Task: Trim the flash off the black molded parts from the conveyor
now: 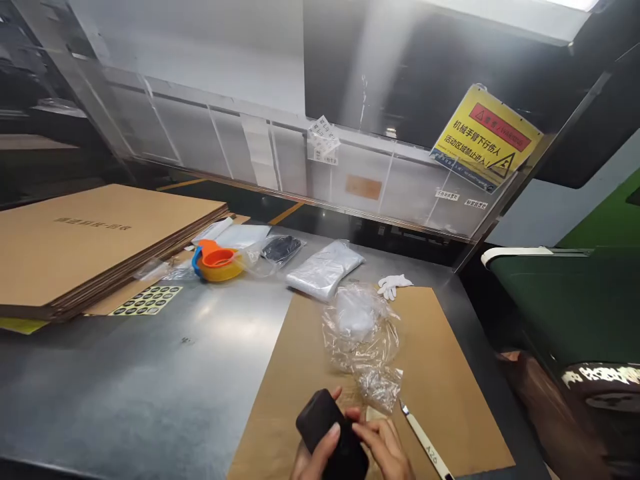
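Note:
A black rectangular object with rounded corners [334,430] is gripped in my left hand [317,460] at the bottom middle of the view, thumb lying across its face. What kind of device or case it is cannot be told. The fingers of my right hand [384,445] are bent together against its right edge. A small pale piece [376,415] shows behind them, partly hidden. Just beyond lies a crumpled clear plastic bag [381,385]. To the right rests a slim white-handled tool [425,440] with a pointed metal tip, marked "A20".
A brown cardboard sheet [450,393] covers part of the metal table [150,387]. Farther back are clear bags [357,320], a plastic-wrapped stack [325,270], a white glove [394,287] and tape rolls [217,263]. Stacked cardboard [100,240] and a round-sticker sheet [147,301] lie left.

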